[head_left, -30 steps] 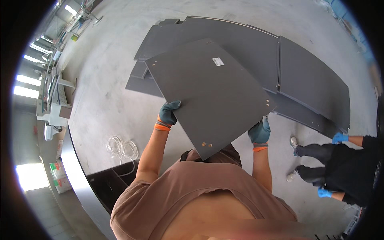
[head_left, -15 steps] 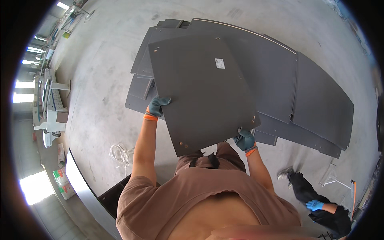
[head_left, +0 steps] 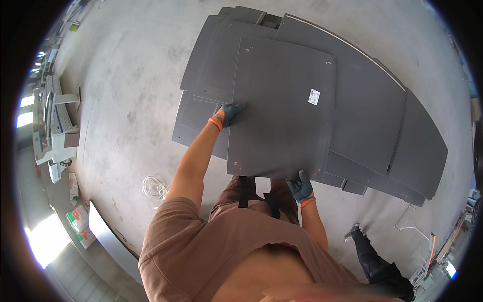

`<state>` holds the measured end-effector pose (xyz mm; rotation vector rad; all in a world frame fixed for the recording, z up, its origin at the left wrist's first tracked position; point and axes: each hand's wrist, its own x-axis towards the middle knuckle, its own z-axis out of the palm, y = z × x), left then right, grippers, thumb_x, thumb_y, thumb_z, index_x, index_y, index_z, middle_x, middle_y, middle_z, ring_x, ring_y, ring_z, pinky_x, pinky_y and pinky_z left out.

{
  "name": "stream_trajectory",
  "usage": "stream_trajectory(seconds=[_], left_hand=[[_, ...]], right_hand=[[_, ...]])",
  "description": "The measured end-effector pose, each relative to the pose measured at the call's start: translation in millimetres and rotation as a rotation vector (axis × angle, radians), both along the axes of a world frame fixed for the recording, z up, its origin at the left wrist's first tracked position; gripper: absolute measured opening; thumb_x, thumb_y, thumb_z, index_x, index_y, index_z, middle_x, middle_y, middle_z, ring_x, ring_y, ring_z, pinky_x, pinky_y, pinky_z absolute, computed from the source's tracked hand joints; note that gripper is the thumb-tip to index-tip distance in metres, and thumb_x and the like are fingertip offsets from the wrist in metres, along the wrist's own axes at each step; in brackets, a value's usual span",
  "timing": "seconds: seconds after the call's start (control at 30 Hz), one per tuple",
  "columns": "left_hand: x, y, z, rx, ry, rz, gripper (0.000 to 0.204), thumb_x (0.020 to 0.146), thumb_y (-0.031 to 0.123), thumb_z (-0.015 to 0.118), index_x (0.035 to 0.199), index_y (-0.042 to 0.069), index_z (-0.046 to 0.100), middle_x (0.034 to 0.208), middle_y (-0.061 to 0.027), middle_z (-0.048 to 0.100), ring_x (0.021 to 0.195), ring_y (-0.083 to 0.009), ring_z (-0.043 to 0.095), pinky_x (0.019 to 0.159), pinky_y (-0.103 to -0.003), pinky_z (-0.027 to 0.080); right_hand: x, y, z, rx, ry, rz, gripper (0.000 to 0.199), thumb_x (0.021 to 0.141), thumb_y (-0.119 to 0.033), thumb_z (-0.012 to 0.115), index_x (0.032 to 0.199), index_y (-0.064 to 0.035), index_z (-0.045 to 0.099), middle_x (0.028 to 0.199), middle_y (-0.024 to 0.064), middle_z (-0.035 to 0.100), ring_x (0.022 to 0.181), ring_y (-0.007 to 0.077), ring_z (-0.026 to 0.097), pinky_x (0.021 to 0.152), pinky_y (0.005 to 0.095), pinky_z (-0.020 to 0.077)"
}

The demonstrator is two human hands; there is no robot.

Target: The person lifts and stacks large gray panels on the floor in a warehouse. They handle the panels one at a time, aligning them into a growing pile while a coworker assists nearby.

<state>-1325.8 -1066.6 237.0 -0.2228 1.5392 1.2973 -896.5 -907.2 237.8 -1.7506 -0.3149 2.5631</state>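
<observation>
I hold a large dark grey square panel [head_left: 282,108] with small corner holes and a white sticker, flat over a stack of similar grey panels [head_left: 372,110] on the concrete floor. My left hand [head_left: 229,113], in a grey glove with an orange cuff, grips the panel's left edge. At the near edge, toward the right corner, my right hand [head_left: 301,187], gloved the same, grips it. My brown shirt fills the lower middle of the view.
Another person's dark-trousered leg and shoe [head_left: 370,251] stand at the lower right. A coil of white cord [head_left: 153,187] lies on the floor at left. A long metal-edged board [head_left: 108,239] lies at lower left, and a white machine [head_left: 55,131] stands at far left.
The panel has moved forward and up in the view, turned squarer over the stack. The other person has moved further toward the lower right, with only a leg left in view.
</observation>
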Motion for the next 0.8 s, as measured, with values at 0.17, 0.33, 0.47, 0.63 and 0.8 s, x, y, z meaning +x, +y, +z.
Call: stream_trajectory(seconds=[0.17,0.33,0.47,0.63,0.8], left_hand=[[-28,-5,-32,-0.41,0.295,-0.193,0.084,0.079,0.056,0.072,0.131,-0.008,0.053,0.126,-0.0194,0.062,0.116,-0.0283,0.06,0.099,-0.036,0.046],[-33,-1,-38,-0.349,0.228,0.005,0.084,0.077,0.053,0.076,0.13,-0.009,0.054,0.125,-0.019,0.062,0.117,-0.0282,0.059,0.099,-0.036,0.045],[-40,-11,-62,-0.292,0.306,0.247,0.078,0.077,0.051,0.078,0.126,-0.007,0.058,0.121,-0.0178,0.065,0.116,-0.0273,0.06,0.098,-0.036,0.046],[-114,-42,-75,-0.5,0.613,0.229,0.071,0.073,0.056,0.078,0.11,-0.003,0.068,0.105,-0.0193,0.07,0.102,-0.0302,0.066,0.092,-0.039,0.048],[-208,-68,-65,-0.701,0.777,0.085,0.07,0.072,0.064,0.073,0.093,-0.003,0.072,0.086,-0.0183,0.072,0.085,-0.0316,0.068,0.081,-0.043,0.05]], right_hand=[[-13,11,-25,-0.035,-0.368,0.283,0.082,0.072,-0.067,0.075,0.128,-0.0114,0.054,0.123,0.0137,0.059,0.101,0.0318,0.063,0.086,0.0466,0.0546],[-41,30,-9,0.377,-0.646,0.327,0.091,0.07,-0.068,0.075,0.133,-0.0078,0.048,0.126,0.0117,0.055,0.097,0.0285,0.061,0.075,0.0458,0.0519],[-69,26,-20,0.732,-0.676,0.229,0.074,0.076,-0.051,0.077,0.129,-0.005,0.053,0.122,0.011,0.059,0.095,0.0241,0.062,0.072,0.0435,0.0518],[-131,21,-33,0.859,-0.508,0.864,0.049,0.079,-0.036,0.073,0.113,-0.0011,0.063,0.103,0.0126,0.07,0.094,0.0267,0.067,0.076,0.0408,0.0539],[-244,-52,39,1.068,-0.601,0.97,0.052,0.08,-0.042,0.069,0.105,0.0034,0.064,0.096,0.0218,0.071,0.091,0.0388,0.068,0.081,0.0455,0.0535]])
